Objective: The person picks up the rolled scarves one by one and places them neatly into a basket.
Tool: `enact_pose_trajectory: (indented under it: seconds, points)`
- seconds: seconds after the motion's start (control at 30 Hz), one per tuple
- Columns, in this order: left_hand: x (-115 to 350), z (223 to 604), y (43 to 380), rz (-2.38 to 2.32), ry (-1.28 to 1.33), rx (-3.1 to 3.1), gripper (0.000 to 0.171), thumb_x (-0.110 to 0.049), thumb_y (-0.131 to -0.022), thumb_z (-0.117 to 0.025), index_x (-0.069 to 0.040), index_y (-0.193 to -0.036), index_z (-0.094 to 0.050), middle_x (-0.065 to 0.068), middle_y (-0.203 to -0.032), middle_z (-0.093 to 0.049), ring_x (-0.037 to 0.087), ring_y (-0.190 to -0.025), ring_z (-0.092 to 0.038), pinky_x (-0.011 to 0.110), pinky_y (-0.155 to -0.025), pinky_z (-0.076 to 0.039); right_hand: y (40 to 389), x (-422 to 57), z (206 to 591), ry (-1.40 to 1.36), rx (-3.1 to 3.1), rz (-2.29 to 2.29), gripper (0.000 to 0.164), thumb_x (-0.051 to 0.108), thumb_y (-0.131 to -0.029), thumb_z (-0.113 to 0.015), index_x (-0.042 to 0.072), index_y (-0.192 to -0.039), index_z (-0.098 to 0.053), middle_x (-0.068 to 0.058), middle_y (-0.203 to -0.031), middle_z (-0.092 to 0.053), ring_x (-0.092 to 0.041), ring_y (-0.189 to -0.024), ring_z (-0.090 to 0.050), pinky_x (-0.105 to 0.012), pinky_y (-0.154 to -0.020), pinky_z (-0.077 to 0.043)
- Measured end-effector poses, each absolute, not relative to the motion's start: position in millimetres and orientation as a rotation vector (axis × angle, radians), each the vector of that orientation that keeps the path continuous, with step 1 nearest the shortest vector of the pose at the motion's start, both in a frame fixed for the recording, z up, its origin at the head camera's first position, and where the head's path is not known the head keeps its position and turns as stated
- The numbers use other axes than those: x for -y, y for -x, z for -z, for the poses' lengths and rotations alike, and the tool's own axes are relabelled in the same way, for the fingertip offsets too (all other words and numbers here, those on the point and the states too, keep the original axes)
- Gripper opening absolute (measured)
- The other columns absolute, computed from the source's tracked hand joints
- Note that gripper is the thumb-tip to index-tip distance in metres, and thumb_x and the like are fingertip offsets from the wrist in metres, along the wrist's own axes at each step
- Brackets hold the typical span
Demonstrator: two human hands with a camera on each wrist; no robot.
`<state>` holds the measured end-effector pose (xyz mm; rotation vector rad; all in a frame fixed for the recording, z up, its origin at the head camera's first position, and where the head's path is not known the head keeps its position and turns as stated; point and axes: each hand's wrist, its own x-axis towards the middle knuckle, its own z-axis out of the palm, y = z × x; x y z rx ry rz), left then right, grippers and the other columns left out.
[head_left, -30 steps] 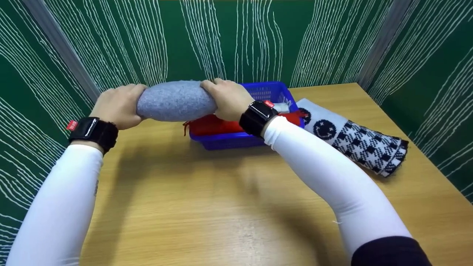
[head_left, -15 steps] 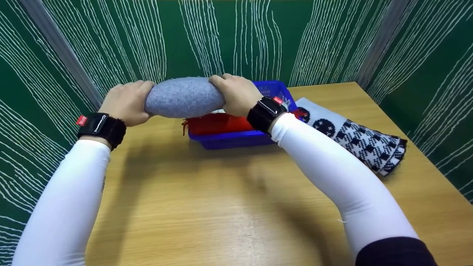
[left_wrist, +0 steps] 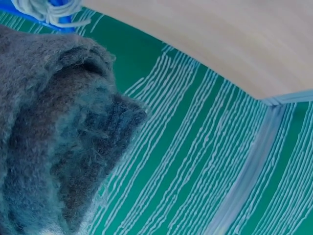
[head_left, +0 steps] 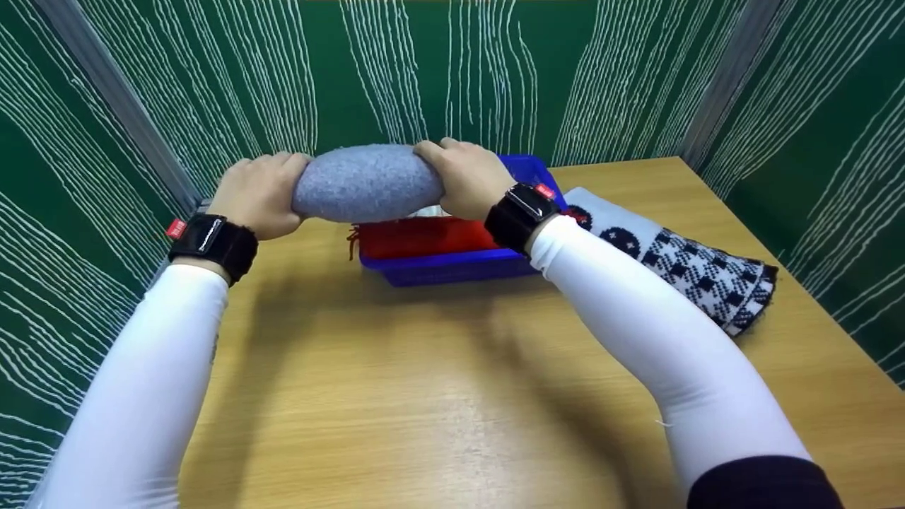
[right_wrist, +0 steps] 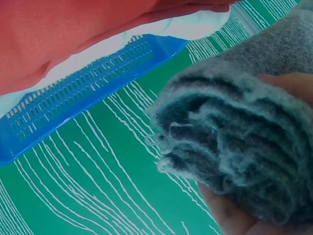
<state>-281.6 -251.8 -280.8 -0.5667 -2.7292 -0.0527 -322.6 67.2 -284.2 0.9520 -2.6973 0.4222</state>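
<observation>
A rolled-up grey woolly scarf [head_left: 368, 182] is held level above the table between both hands. My left hand [head_left: 260, 194] grips its left end, and my right hand [head_left: 470, 177] grips the right end. Frayed layers of the scarf [left_wrist: 49, 122] fill the left side of the left wrist view. In the right wrist view, fingers wrap around the scarf's open spiral end [right_wrist: 234, 137]. Just beyond, partly covered by the right arm, stands a blue plastic basket [head_left: 452, 268]. A red fringed scarf [head_left: 424, 237] lies in it, with something whitish [head_left: 430, 211] behind.
A rolled black-and-white patterned scarf [head_left: 707, 279] with smiley faces lies on the wooden table [head_left: 396, 396], right of the basket. Green walls [head_left: 488, 78] with white wavy lines enclose the table at the back and sides.
Both hands have shifted to the right and slightly up, carrying the grey roll with them. The basket and the patterned scarf have stayed in place.
</observation>
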Motion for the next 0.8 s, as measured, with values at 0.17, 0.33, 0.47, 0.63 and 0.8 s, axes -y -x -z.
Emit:
enact_pose_trajectory:
  seconds: [0.17, 0.33, 0.47, 0.63, 0.8]
  points:
    - [246.6, 281.6, 284.3, 0.052, 0.569, 2.729, 0.06, -0.013, -0.083, -0.08, -0.003, -0.139, -0.061, 0.025, -0.133, -0.07, 0.049, -0.12, -0.068, 0.068, -0.102, -0.053, 323.9, -72.8, 284.3, -0.931, 2.695, -0.425, 0.07, -0.002, -0.086, -0.074, 0.014, -0.152, -0.058, -0.02, -0.136, -0.069, -0.042, -0.126, -0.067, -0.058, -0.111, -0.056]
    - [242.2, 282.2, 287.3, 0.064, 0.575, 2.729, 0.059, -0.013, -0.084, -0.08, -0.004, -0.139, -0.061, 0.024, -0.136, -0.07, 0.048, -0.124, -0.067, 0.068, -0.105, -0.052, 325.7, -77.9, 284.4, -0.919, 2.688, -0.419, 0.069, -0.001, -0.086, -0.074, 0.014, -0.151, -0.059, -0.02, -0.136, -0.069, -0.042, -0.127, -0.067, -0.058, -0.111, -0.055]
    - [238.2, 282.6, 289.7, 0.066, 0.579, 2.722, 0.059, -0.013, -0.084, -0.079, -0.003, -0.139, -0.061, 0.024, -0.135, -0.07, 0.048, -0.124, -0.068, 0.067, -0.104, -0.053, 328.0, -82.2, 284.9, -0.91, 2.681, -0.41, 0.068, -0.002, -0.086, -0.073, 0.014, -0.15, -0.059, -0.02, -0.133, -0.069, -0.041, -0.124, -0.068, -0.057, -0.11, -0.056]
    - [232.5, 282.3, 293.0, 0.053, 0.584, 2.714, 0.058, -0.013, -0.083, -0.079, -0.004, -0.137, -0.061, 0.024, -0.132, -0.071, 0.049, -0.12, -0.069, 0.066, -0.101, -0.054, 329.6, -88.0, 285.4, -0.899, 2.68, -0.404, 0.067, -0.001, -0.085, -0.073, 0.014, -0.149, -0.06, -0.02, -0.133, -0.069, -0.042, -0.124, -0.068, -0.058, -0.11, -0.056]
    - [225.0, 281.6, 296.4, 0.031, 0.581, 2.724, 0.059, -0.013, -0.082, -0.079, -0.003, -0.137, -0.06, 0.025, -0.13, -0.071, 0.049, -0.117, -0.07, 0.066, -0.097, -0.055, 331.5, -94.0, 285.7, -0.884, 2.693, -0.391, 0.064, 0.001, -0.087, -0.076, 0.014, -0.148, -0.06, -0.021, -0.134, -0.069, -0.043, -0.125, -0.067, -0.059, -0.111, -0.055]
